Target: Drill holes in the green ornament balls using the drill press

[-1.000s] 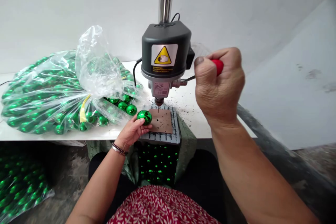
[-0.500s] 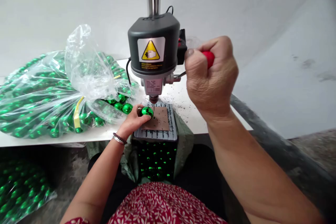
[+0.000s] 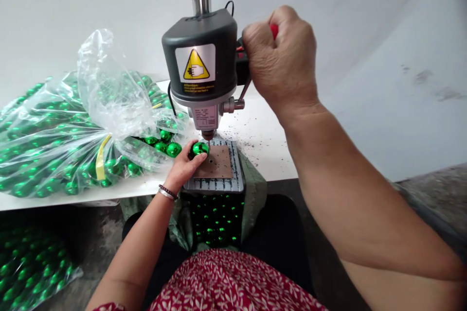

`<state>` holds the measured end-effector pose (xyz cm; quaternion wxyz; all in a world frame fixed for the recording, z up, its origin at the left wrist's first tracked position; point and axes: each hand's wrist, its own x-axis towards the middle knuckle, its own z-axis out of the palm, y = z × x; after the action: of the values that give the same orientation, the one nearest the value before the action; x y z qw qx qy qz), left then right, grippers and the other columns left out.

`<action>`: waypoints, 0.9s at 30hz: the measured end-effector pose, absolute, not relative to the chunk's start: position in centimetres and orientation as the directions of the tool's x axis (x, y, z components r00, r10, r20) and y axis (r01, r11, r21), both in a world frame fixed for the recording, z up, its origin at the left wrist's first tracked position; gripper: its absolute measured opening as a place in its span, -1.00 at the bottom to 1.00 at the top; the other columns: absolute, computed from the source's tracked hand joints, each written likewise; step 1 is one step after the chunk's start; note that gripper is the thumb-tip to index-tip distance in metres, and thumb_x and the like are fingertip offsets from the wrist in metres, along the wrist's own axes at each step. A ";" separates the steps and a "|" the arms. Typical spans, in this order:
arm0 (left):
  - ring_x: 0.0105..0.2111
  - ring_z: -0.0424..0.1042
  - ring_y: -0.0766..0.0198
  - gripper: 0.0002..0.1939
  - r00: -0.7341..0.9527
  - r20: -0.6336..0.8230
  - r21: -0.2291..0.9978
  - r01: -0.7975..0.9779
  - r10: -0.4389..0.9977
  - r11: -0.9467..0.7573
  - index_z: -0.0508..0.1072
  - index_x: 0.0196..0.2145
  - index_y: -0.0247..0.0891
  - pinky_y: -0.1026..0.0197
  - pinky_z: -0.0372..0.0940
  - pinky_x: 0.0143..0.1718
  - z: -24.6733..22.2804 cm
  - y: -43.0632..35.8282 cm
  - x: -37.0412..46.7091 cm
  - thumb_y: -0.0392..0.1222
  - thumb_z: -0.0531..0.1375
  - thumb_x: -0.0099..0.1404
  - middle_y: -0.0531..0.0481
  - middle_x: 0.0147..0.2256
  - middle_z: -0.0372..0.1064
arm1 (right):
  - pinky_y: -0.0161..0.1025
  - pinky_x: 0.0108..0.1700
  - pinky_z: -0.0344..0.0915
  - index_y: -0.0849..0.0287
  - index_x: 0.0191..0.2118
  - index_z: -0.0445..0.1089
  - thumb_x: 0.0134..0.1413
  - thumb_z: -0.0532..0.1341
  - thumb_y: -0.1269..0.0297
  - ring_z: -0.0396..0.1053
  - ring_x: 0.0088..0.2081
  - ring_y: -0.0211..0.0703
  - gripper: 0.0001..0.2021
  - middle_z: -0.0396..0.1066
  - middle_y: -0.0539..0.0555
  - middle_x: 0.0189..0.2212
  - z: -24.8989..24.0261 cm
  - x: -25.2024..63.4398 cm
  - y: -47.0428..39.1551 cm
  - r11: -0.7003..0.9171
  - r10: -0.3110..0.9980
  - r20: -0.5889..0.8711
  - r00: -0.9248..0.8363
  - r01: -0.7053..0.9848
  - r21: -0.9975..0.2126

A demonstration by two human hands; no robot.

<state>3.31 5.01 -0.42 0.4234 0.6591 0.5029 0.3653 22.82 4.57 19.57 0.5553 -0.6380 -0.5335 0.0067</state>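
Upward swung our right grip (image 3: pixel 281 58), clenched on the red knob (image 3: pixel 274 30), so the lever (image 3: pixel 245 90) stood steeper than half a second earlier. Across our white desk (image 3: pixel 277 155) spread a clear bag (image 3: pixel 54 131) packed with green balls (image 3: pixel 133 169), a yellow strip (image 3: pixel 100 160) at its gathered neck; at lower left, below desk level, another bag (image 3: pixel 32 262) held more. Beside the first bag stood the drill press (image 3: pixel 199 65). Under its plate (image 3: pixel 239 175), green cloth (image 3: pixel 255 184) flanked a dark space (image 3: pixel 215 228) containing further balls. On the plate lay a brown board (image 3: pixel 222 164). Our left grip (image 3: pixel 185 166) grasped one ball (image 3: pixel 200 148) between thumb and fingers, over the board's left part, just beside the drill bit (image 3: pixel 209 145). Since it was round, we could read neither long axis nor direction.
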 end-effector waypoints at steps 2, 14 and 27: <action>0.06 0.37 0.06 -0.35 0.229 0.047 0.937 0.327 0.972 -0.123 0.34 0.15 -0.28 0.05 0.22 0.16 -0.6 4.9 3.5 0.02 0.28 0.14 -0.12 0.04 0.42 | -0.32 -0.35 -0.08 0.15 -0.55 -0.09 0.20 0.11 0.30 -0.12 -0.48 -0.42 -0.62 -0.07 -0.13 -0.59 19.5 22.7 4.6 0.187 0.685 0.585 0.435 0.670 -0.718; 0.09 0.36 0.05 -0.37 0.286 0.006 0.871 0.469 0.958 -0.146 0.43 0.10 -0.23 -0.01 0.15 0.23 0.0 4.6 3.8 -0.11 0.35 0.04 -0.11 0.07 0.43 | -0.33 -0.35 -0.05 0.14 -0.54 -0.11 0.20 0.12 0.31 -0.12 -0.47 -0.42 -0.62 -0.07 -0.14 -0.59 19.3 22.7 4.7 0.224 0.675 0.592 0.441 0.643 -0.733; -0.02 0.44 0.02 -0.34 0.354 0.057 0.852 0.470 0.933 -0.230 0.45 0.07 -0.31 0.03 0.27 0.11 -0.5 5.1 5.3 -0.21 0.38 -0.04 -0.14 -0.03 0.49 | -0.33 -0.37 -0.05 0.14 -0.53 -0.06 0.20 0.12 0.30 -0.08 -0.49 -0.44 -0.65 -0.02 -0.14 -0.60 19.1 22.9 4.6 0.249 0.668 0.592 0.451 0.614 -0.749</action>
<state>5.30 5.06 -0.48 0.3885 0.7254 0.4837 0.2983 22.88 4.65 19.12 0.5920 -0.6123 -0.5236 0.0227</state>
